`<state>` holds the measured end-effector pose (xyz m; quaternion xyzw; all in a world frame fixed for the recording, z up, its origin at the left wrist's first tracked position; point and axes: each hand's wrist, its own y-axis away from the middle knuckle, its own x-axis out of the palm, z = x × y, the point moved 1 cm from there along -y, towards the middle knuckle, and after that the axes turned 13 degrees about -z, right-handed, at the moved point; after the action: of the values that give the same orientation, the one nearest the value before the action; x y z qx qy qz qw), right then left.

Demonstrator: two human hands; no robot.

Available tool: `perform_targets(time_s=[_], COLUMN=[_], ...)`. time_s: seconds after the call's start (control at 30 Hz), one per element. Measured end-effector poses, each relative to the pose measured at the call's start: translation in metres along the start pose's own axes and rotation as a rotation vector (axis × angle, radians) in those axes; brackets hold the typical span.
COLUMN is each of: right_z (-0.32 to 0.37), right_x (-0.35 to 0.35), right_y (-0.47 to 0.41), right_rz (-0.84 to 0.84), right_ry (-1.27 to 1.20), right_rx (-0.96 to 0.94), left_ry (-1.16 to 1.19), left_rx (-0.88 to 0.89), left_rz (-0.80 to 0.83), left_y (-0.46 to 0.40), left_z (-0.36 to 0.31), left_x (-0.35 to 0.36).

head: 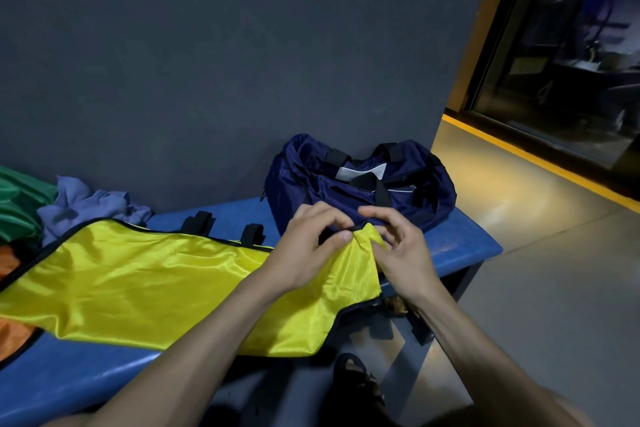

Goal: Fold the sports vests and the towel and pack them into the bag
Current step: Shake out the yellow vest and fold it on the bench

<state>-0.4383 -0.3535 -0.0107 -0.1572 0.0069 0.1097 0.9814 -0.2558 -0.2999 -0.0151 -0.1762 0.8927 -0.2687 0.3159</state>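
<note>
Both pinching the right end of the yellow vest (145, 274): left hand (304, 250) with thumb on the fabric, right hand (398, 246) with fingers curled over the black-trimmed edge. Spread flat along the blue table (460, 243), just in front of the open navy bag (360, 180). Farther left, crumpled towel (86, 204), green vest (17, 204), orange vest (14, 333).

This looks like a changing area in a sports hall or gym: a blue counter (214, 215) of bench height runs along a plain dark grey wall (207, 45), over a bare concrete floor (554, 288) edged with a yellow painted stripe (540, 163) and a dark glass partition (571, 80). Bright training vests (138, 274) and a navy duffel bag (363, 180) lie on it
</note>
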Motion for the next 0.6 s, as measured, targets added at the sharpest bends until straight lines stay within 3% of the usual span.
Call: perform_targets(time_s=[0.23,0.4,0.6], right_z=[0.005,0.007,-0.001], right_x=[0.0,-0.001,-0.003], right_y=[-0.001,-0.005,-0.007], right_rz=[-0.118,-0.189,0.053], right_ry=[-0.035,0.003,0.169], right_rx=[0.087,0.069,0.4], left_ry=[0.097,0.088,0.107], left_rx=[-0.041,-0.004,-0.026], left_rz=[0.119,0.021,-0.024], left_y=[-0.006,-0.012,-0.014], left_z=[-0.002,-0.004,0.0], left_x=[0.012,0.019,0.023])
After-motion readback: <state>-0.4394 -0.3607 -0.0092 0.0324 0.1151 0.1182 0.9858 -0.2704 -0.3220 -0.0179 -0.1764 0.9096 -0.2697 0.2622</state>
